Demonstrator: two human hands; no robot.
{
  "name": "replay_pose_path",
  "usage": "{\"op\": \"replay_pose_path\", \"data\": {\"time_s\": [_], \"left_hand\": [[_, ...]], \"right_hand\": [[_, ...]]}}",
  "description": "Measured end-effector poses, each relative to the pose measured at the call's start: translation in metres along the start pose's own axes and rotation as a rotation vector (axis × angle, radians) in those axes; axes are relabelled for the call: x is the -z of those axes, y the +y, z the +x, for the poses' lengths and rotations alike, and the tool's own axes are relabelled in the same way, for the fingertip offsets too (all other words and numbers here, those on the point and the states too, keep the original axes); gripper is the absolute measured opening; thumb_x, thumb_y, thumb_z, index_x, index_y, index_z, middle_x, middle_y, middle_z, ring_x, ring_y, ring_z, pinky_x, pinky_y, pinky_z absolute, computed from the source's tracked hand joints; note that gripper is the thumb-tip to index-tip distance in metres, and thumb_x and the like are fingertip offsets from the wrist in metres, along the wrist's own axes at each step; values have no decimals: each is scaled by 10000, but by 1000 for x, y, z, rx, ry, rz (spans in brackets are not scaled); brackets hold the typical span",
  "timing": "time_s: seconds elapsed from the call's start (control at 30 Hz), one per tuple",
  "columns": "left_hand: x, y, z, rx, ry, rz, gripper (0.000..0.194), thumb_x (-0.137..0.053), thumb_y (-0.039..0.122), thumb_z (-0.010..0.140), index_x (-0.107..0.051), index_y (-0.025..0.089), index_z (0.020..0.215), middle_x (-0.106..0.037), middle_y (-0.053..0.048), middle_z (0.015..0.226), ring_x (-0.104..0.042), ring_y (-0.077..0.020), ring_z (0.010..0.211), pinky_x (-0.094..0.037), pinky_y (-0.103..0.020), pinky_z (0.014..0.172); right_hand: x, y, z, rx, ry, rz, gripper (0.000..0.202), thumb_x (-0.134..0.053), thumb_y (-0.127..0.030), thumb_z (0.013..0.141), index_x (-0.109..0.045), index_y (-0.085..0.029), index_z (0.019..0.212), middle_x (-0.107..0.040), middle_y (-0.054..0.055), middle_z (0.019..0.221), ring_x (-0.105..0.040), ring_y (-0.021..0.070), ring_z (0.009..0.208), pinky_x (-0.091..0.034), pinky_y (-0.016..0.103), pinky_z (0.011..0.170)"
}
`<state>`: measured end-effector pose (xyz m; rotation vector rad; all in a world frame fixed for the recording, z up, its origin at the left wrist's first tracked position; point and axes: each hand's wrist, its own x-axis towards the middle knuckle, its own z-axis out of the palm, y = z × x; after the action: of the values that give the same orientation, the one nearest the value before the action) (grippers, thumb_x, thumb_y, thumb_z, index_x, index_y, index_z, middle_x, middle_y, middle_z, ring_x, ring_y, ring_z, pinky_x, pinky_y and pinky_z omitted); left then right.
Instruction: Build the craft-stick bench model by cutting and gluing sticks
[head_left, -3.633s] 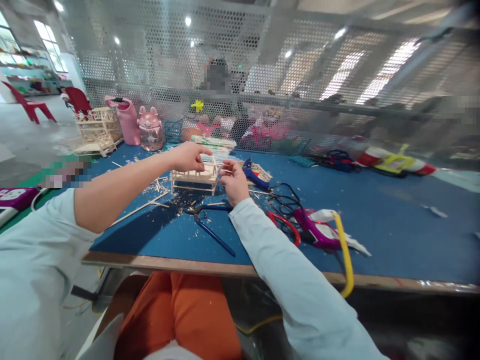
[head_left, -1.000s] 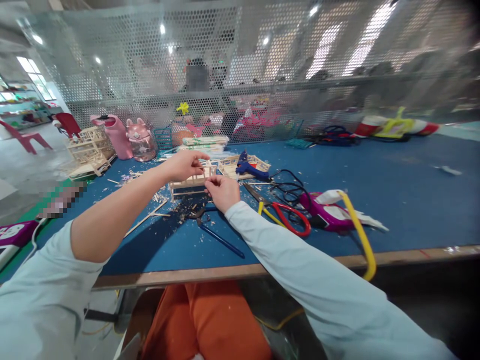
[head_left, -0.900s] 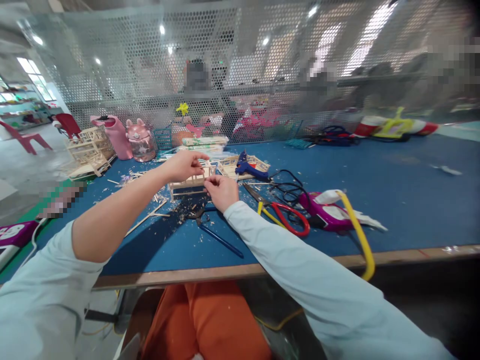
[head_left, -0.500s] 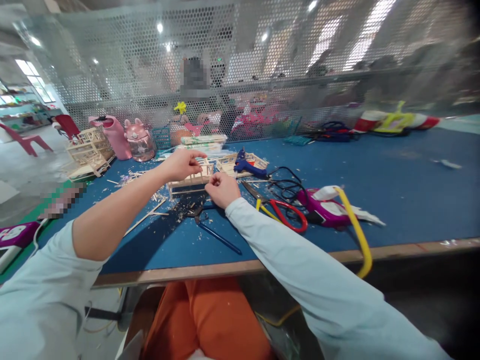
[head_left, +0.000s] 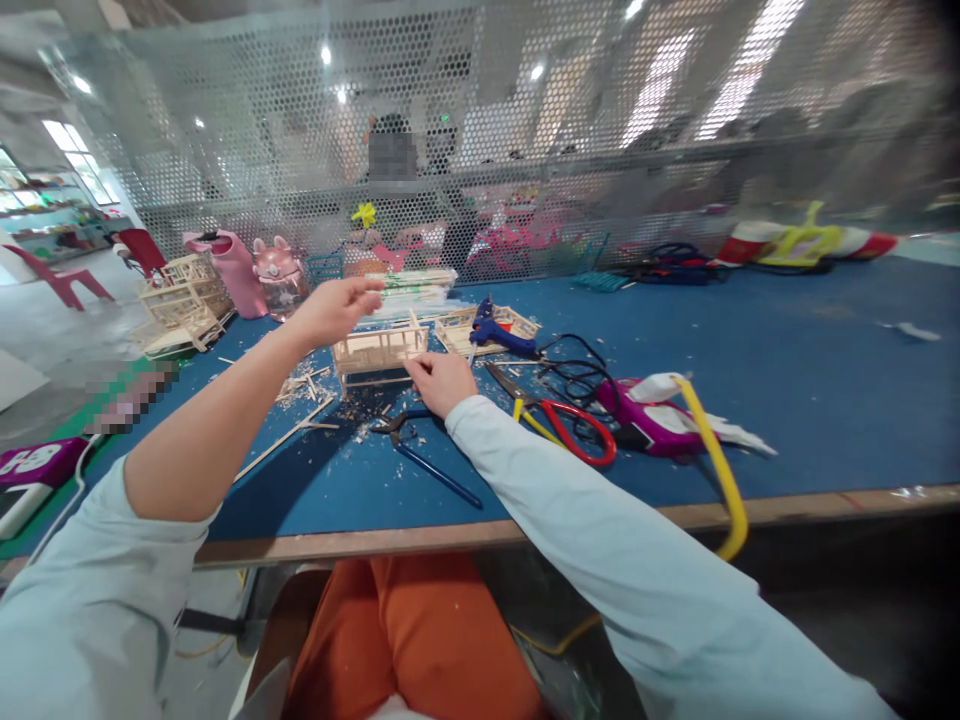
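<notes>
A small railed model made of thin wooden sticks (head_left: pixel 379 350) stands on the blue table. My right hand (head_left: pixel 446 382) is closed at its right front corner, thumb and fingertips pinched on the frame. Above the model's left back side hovers my left hand (head_left: pixel 334 312), fingers stretched to the right with nothing visible in them. Blue-handled pliers (head_left: pixel 431 465) lie spread just in front of the model. Behind my right hand, a blue hot glue gun (head_left: pixel 499 335) rests on a second flat stick piece (head_left: pixel 450 330).
Red-handled scissors (head_left: pixel 577 430), a black cord (head_left: pixel 574 365) and a purple-white device with a yellow strap (head_left: pixel 660 415) lie to the right. Stick scraps (head_left: pixel 300 385) litter the left. A pink bottle (head_left: pixel 238 275), a jar (head_left: pixel 279 280) and a larger stick model (head_left: pixel 184 305) stand at back left.
My left hand has lifted away from the model, moving left and slightly up, and the railing shows more fully. My right hand stays at the model's right corner, nearly unmoved.
</notes>
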<state>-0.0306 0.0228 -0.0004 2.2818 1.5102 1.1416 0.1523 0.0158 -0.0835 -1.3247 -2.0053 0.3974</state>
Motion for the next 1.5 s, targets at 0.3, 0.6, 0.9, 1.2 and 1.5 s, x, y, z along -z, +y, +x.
{"op": "replay_pose_path", "data": {"time_s": [0.3, 0.6, 0.9, 1.2, 1.5], "left_hand": [[3, -47, -71, 243, 515, -62, 311, -487, 344, 827, -625, 115, 984, -698, -84, 839, -632, -155, 748, -479, -266, 736], [42, -79, -88, 582, 325, 355, 292, -575, 259, 758, -679, 140, 1004, -710, -73, 887, -634, -187, 808, -466, -280, 785], [91, -101, -110, 889, 275, 590, 282, -535, 347, 798, -718, 135, 835, -711, -163, 907, -643, -293, 920, -465, -350, 791], [83, -114, -111, 833, -11, 613, 217, -636, 227, 691, -745, 206, 877, -738, -58, 896, -659, -189, 816, -473, -214, 717], [55, -112, -99, 623, -94, 697, 263, -580, 221, 760, -720, 149, 971, -700, -134, 964, -639, -237, 901, -475, -279, 778]], "right_hand": [[-1, 1, -1, 3, 12, -14, 312, -490, -359, 841, -719, -184, 721, -666, 30, 581, -599, 148, 615, -394, 233, 612], [-3, 6, 1, 40, 25, -42, 312, -483, -364, 825, -719, -165, 779, -660, 22, 600, -576, 140, 594, -382, 233, 584], [11, 5, 0, 127, -227, -343, 222, -526, -327, 726, -687, -188, 662, -669, 36, 635, -555, 151, 583, -351, 251, 559], [18, -4, -2, 115, -300, -520, 257, -520, -423, 710, -644, -219, 616, -665, 36, 651, -570, 170, 613, -318, 254, 520], [13, 6, 2, 157, -261, -370, 323, -519, -482, 737, -678, -214, 653, -634, 25, 578, -539, 147, 542, -343, 246, 517]]}}
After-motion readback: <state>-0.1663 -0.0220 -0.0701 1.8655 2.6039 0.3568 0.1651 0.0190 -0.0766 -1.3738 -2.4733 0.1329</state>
